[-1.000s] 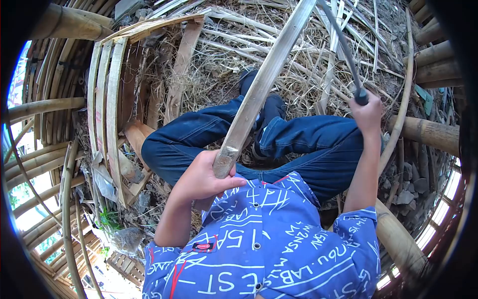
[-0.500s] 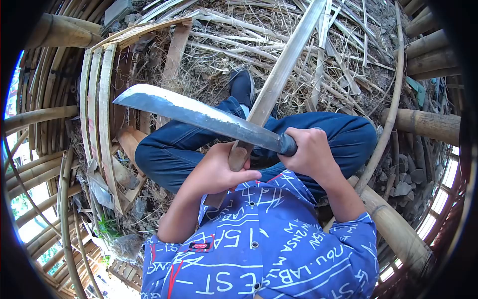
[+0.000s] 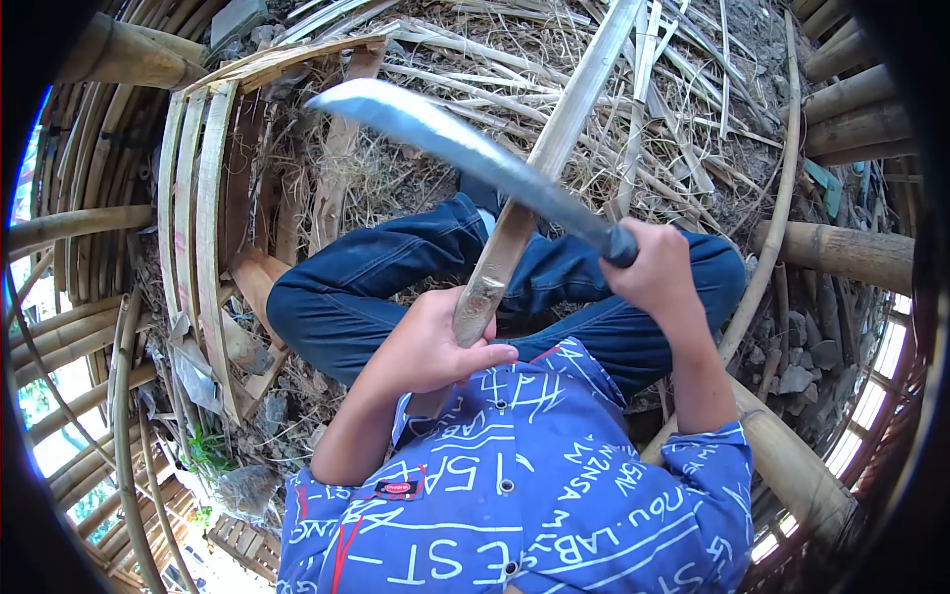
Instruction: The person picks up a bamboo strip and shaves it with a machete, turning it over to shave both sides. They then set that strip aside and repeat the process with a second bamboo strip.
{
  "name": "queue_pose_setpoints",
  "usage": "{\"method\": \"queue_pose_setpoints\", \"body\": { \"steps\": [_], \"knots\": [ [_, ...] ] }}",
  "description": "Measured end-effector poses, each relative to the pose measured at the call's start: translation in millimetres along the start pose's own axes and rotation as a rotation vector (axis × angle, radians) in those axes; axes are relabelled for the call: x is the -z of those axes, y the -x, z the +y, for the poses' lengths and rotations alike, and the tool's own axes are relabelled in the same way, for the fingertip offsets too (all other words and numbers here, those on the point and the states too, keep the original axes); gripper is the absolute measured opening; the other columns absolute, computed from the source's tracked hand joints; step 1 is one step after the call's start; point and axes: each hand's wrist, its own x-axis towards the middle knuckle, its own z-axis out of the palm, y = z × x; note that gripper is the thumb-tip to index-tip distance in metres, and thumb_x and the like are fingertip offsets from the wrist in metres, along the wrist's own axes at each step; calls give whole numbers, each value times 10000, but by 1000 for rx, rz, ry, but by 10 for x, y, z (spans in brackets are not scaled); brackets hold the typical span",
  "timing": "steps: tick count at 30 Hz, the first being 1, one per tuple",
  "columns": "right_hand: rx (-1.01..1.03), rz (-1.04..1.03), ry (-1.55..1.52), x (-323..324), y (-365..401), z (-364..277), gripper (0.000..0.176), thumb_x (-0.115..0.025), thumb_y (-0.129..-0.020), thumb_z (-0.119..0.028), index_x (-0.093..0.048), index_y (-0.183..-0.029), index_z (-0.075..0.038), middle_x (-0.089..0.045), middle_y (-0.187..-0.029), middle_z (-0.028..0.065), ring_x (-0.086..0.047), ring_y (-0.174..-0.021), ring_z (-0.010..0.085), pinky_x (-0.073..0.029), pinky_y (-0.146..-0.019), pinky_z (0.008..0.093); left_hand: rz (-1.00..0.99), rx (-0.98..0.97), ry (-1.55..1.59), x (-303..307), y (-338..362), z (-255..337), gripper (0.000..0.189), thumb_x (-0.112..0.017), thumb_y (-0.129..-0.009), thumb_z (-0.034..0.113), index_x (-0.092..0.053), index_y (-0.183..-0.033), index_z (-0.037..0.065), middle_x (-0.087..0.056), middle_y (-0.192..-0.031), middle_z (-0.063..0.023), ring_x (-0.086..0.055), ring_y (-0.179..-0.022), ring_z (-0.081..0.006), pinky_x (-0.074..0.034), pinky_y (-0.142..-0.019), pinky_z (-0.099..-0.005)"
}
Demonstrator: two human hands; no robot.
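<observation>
My right hand is closed round the dark handle of a machete, whose broad, slightly blurred blade points up and left. Halfway along, the blade crosses over a long split bamboo strip. That strip slants from my lap away toward the top of the view. Near its lower end, my left hand wraps round it, thumb laid across the near side. The strip's pale face shows a rough, scraped patch just above the left hand. Its lowest tip rests against my blue printed shirt.
My crossed legs in jeans lie under the strip. Bamboo shavings and slats litter the ground ahead. A wooden slatted crate stands at left, and thick bamboo poles lie at right. A plastic bag is at lower left.
The machete has moved up and forward along the strip, away from my left hand, with the right hand shifting up and right. The left hand and strip stay nearly still.
</observation>
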Motion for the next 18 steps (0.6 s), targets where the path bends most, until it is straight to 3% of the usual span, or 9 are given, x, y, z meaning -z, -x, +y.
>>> {"method": "queue_pose_setpoints", "body": {
  "steps": [2, 10, 12, 14, 18],
  "knots": [
    [-81, 11, 37, 33, -56, 104, 191, -723, -640, -249, -634, -713, -96, -630, -630, 140, -644, -650, 352, -508, -618, 441, 3, -24, 5, -5, 4, 5, 300, -803, -735, 147, -516, -756, 60, -557, -598, 0, -538, -480, -65, -413, -433, -230],
    [-45, 14, 118, 25, -195, 198, 201, -717, -653, -259, -676, -779, -108, -644, -665, 159, -641, -672, 373, -516, -657, 445, 32, 45, -11, 16, 20, 44, 303, -825, -704, 167, -546, -763, 61, -552, -638, 15, -552, -535, -57, -425, -478, -222],
    [-147, 152, 2, 69, -284, 319, 201, -711, -665, -260, -675, -773, -94, -648, -682, 165, -640, -684, 378, -519, -653, 447, 28, 89, 2, 86, 141, 68, 305, -827, -702, 166, -547, -761, 60, -552, -640, 17, -546, -545, -54, -426, -487, -221],
    [-289, 146, 30, 158, -370, 560, 199, -704, -681, -255, -674, -767, -78, -651, -698, 167, -639, -702, 382, -521, -657, 444, 26, 128, 15, 109, 209, 61, 307, -829, -700, 165, -547, -759, 59, -551, -643, 18, -539, -554, -50, -426, -496, -221],
    [-240, 128, 170, 218, -393, 621, 207, -694, -696, -246, -670, -768, -54, -650, -713, 178, -640, -719, 384, -519, -669, 453, 26, 122, 51, 120, 213, -31, 314, -836, -692, 162, -547, -754, 55, -553, -644, 20, -535, -549, -49, -425, -485, -218]
  ]
}}
